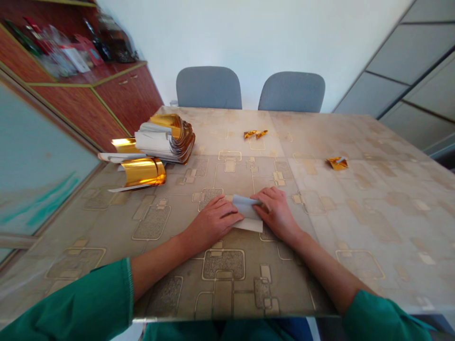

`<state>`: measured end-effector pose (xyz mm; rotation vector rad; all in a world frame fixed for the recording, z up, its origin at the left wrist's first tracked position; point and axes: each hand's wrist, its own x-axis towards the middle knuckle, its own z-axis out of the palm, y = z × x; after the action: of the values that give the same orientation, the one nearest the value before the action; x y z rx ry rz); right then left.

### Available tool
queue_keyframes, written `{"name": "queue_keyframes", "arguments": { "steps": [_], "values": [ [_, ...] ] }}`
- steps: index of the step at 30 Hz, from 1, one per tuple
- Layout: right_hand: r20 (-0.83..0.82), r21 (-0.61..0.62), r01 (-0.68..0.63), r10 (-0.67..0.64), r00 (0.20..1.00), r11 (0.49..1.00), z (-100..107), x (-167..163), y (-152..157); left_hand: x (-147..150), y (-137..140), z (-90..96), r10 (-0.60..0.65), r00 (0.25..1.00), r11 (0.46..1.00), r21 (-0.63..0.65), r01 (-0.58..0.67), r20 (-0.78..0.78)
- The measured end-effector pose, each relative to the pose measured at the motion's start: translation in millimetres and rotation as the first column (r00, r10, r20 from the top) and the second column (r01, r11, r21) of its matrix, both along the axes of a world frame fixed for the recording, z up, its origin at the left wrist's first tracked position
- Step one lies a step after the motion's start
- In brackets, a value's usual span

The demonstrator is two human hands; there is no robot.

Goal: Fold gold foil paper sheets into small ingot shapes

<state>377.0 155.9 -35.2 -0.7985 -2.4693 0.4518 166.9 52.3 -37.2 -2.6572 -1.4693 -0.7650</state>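
A small sheet of paper point(248, 214), white side up, lies on the patterned tablecloth in front of me, with a raised or folded flap along its far side. My left hand point(221, 215) has its fingers closed on the sheet's left end. At the right end, my right hand point(274, 208) pinches the flap between thumb and fingers. The fingertips cover both ends of the sheet, so the exact fold is partly hidden. Farther off stands a thick pile of gold-and-white foil paper point(161, 139), with a curled gold sheet point(144, 172) in front of it.
Folded gold foil pieces point(255, 134) lie toward the far side of the table point(313, 265), and another folded gold piece point(337, 163) lies to the right. Two grey chairs point(209, 87) stand behind the table. A wooden cabinet point(124, 94) with bottles is at the left.
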Motion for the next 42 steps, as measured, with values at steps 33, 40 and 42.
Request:
{"name": "queue_keyframes", "arguments": {
  "steps": [33,40,42],
  "values": [
    [0.201,-0.154,-0.336,0.362,0.91,0.929,32.5,23.2,0.9,-0.7,1.5,-0.5,0.061,0.998,0.996,-0.068,-0.06,0.008],
    [0.171,-0.049,-0.23,0.235,0.957,0.972,18.6,21.6,3.4,-1.4,0.1,-3.0,0.071,0.997,0.995,-0.063,-0.073,-0.019],
    [0.17,-0.011,-0.201,0.2,0.965,0.98,15.7,19.6,4.1,-0.2,-0.7,-2.1,0.079,0.997,0.995,-0.058,-0.08,-0.019]
  ]
}}
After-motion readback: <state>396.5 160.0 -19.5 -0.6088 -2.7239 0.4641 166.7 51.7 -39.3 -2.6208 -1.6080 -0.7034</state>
